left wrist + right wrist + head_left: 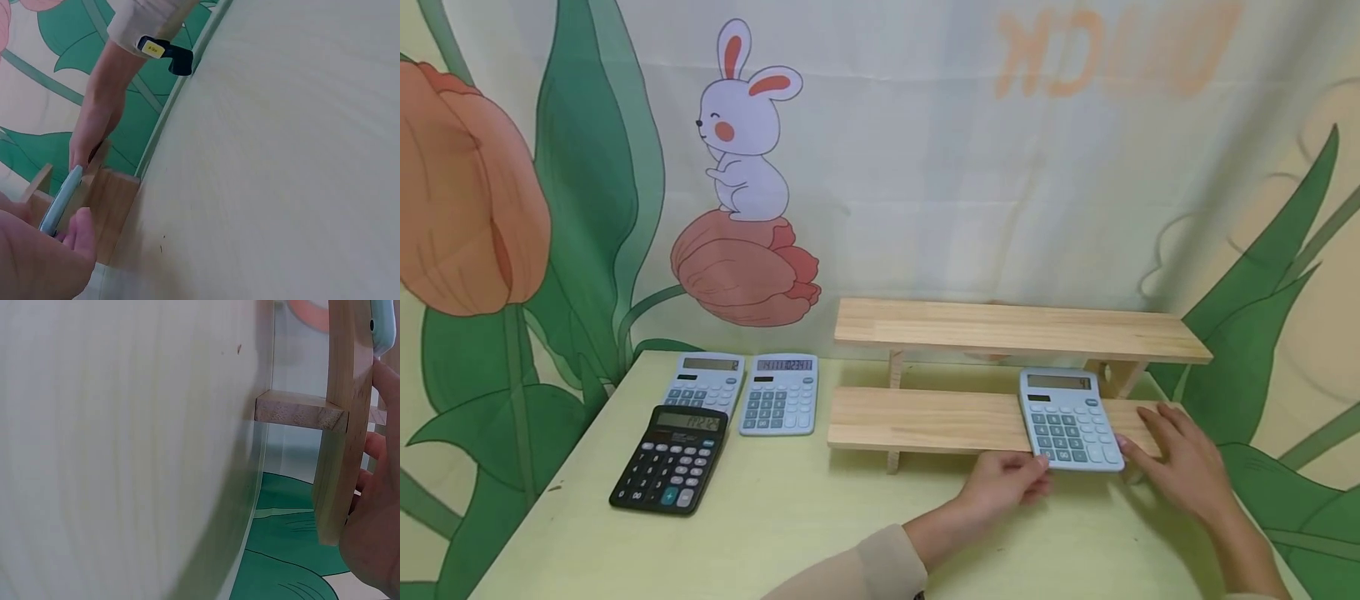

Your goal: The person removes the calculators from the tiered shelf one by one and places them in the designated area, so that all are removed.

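A light blue calculator (1070, 421) leans face up on the lower board of a wooden two-step shelf (925, 419), its bottom edge sticking out past the board's front. My left hand (1000, 483) pinches its lower left corner, thumb on the face and fingers beneath. On the other side, my right hand (1183, 462) has its thumb against the calculator's lower right edge, while the fingers lie spread over the board's right end. The right wrist view shows the fingers (369, 481) behind the board and the calculator's edge (382, 328) at the top.
Left of the shelf, two more light blue calculators lie on the pale table, one beside the shelf (778, 396) and one farther left (703, 379). A black calculator (670, 458) overlaps the farther one. The upper board (1015, 327) stands behind, before a printed curtain (910, 167).
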`<state>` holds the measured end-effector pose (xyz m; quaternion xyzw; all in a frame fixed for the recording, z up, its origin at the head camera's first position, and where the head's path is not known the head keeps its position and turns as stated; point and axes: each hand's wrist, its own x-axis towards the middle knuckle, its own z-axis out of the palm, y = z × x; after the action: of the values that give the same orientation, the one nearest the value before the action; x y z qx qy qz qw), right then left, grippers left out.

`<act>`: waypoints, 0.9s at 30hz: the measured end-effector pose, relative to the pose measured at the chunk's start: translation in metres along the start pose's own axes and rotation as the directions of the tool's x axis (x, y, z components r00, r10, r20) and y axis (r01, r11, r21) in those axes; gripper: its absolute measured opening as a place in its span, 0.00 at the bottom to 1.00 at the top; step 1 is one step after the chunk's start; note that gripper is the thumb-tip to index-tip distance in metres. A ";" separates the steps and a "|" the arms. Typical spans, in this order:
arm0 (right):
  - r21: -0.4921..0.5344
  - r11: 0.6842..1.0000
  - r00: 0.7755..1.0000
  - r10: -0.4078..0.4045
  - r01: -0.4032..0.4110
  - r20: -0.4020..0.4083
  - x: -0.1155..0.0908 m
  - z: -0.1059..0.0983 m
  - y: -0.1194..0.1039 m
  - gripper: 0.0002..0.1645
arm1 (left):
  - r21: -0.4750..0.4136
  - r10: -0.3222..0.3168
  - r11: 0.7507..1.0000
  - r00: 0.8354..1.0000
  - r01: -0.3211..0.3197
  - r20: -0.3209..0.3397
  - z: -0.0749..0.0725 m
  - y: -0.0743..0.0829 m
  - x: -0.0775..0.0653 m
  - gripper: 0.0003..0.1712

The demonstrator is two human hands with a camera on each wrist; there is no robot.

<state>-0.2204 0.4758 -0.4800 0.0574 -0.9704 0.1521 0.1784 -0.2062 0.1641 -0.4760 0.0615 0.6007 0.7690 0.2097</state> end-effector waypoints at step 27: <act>0.021 1.000 1.000 0.008 -0.008 0.005 0.002 0.001 0.001 0.45 | -0.065 0.028 0.998 0.993 -0.021 0.111 -0.041 -0.009 -0.034 0.12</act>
<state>-0.2225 0.4761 -0.4799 0.0558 -0.9695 0.1628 0.1746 -0.1872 0.1152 -0.4899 0.1050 0.5625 0.7856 0.2354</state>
